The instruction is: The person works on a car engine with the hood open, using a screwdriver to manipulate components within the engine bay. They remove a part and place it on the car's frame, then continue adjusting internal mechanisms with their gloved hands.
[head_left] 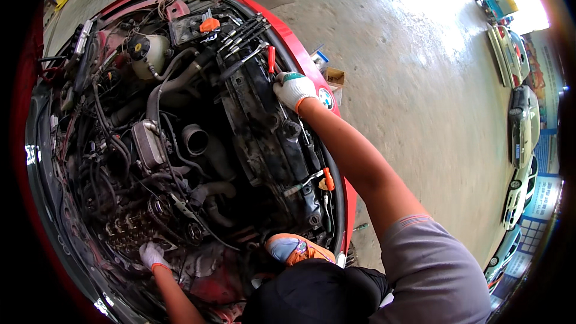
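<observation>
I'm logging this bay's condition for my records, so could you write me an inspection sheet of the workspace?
Surface: dark, grimy front section of a red car's open engine bay, with tools lying on it.
Work things: exposed engine top by the left hand; red-handled tool beside the right hand.
Clutter: metal bar tools, orange item, orange-handled tool; cardboard box on the floor.
Hands: both gloved; left hand at the engine, right hand at the front edge; grip unclear.
Cables: dark hoses and cables across the bay.
Surroundings: parked cars along the right; colourful shoe at the bay's front.
</observation>
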Available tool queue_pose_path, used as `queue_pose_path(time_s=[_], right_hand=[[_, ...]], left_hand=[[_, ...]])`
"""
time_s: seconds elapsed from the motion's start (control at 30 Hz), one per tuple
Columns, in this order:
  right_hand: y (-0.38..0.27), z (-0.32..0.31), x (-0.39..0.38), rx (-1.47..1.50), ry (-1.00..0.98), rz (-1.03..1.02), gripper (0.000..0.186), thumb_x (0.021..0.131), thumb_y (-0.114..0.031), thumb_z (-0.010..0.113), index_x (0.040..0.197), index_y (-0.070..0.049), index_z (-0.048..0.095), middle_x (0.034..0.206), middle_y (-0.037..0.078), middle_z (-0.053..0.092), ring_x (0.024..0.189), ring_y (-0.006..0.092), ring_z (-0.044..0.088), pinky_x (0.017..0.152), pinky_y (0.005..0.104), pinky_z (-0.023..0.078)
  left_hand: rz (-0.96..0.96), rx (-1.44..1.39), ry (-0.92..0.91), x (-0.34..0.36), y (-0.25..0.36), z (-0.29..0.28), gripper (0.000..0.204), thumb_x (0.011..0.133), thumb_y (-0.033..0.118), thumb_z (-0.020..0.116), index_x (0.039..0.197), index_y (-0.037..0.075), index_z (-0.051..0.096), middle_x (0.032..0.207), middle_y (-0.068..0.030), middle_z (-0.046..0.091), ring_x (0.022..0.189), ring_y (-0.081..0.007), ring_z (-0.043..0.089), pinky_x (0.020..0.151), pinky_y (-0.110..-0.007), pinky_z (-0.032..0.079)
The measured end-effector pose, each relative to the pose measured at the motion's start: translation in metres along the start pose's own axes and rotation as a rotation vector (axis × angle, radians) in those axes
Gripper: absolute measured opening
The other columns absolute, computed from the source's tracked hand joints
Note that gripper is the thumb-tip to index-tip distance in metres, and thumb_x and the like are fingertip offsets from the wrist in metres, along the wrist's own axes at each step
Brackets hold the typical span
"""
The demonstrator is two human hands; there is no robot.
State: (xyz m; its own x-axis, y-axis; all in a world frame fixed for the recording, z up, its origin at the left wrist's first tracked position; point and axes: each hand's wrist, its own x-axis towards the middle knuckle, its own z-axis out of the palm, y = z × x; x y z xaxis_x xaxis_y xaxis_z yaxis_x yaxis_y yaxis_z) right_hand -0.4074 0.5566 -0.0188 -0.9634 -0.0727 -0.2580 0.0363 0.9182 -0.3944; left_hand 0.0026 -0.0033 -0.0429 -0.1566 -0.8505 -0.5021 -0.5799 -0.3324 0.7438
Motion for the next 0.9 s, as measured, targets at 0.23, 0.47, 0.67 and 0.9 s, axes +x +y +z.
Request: queue_pose_path(time_s=[0.23, 0.47, 0.67, 0.9], right_hand=[[-0.006, 0.010, 0.030, 0.034, -0.068, 0.133, 0.038, 0.085, -0.034, 0.057, 0.103, -0.005, 0.072, 0.101, 0.021, 0.071, 0.096, 0.0366, 0.069, 0.084, 0.0422, 0.055], [-0.015, 0.009, 0.036, -0.091, -0.105, 0.118, 0.038, 0.084, -0.034, 0.057, 0.100, -0.004, 0.073, 0.104, 0.022, 0.070, 0.098, 0.0367, 0.068, 0.084, 0.0420, 0.054], [0.023, 0.015, 0.075, -0.428, -0.379, -0.038, 0.038, 0.083, -0.036, 0.059, 0.100, -0.005, 0.074, 0.101, 0.018, 0.071, 0.094, 0.0340, 0.070, 0.081, 0.0400, 0.054], [0.014, -0.015, 0.068, -0.437, -0.470, -0.335, 0.024, 0.079, -0.032, 0.069, 0.086, -0.010, 0.075, 0.084, 0.011, 0.072, 0.071, 0.0272, 0.069, 0.066, 0.0379, 0.055]], left_hand=[[0.476, 0.507, 0.054, 0.009, -0.015, -0.011, 0.038, 0.089, 0.008, 0.061, 0.125, -0.002, 0.055, 0.094, -0.0097, 0.063, 0.080, -0.0169, 0.058, 0.074, -0.030, 0.048], [0.022, -0.002, 0.042, -0.018, 0.001, 0.001, 0.027, 0.096, 0.026, 0.062, 0.111, 0.004, 0.057, 0.084, -0.0019, 0.058, 0.064, -0.0104, 0.050, 0.053, -0.025, 0.040], [0.040, -0.020, -0.064, -0.001, -0.010, 0.005, 0.017, 0.098, 0.020, 0.058, 0.106, 0.005, 0.057, 0.075, -0.0017, 0.056, 0.058, -0.0095, 0.048, 0.048, -0.024, 0.039], [0.051, -0.019, -0.067, -0.006, -0.007, 0.008, 0.013, 0.098, 0.018, 0.058, 0.102, 0.005, 0.057, 0.072, -0.0007, 0.052, 0.052, -0.0082, 0.043, 0.043, -0.023, 0.033]])
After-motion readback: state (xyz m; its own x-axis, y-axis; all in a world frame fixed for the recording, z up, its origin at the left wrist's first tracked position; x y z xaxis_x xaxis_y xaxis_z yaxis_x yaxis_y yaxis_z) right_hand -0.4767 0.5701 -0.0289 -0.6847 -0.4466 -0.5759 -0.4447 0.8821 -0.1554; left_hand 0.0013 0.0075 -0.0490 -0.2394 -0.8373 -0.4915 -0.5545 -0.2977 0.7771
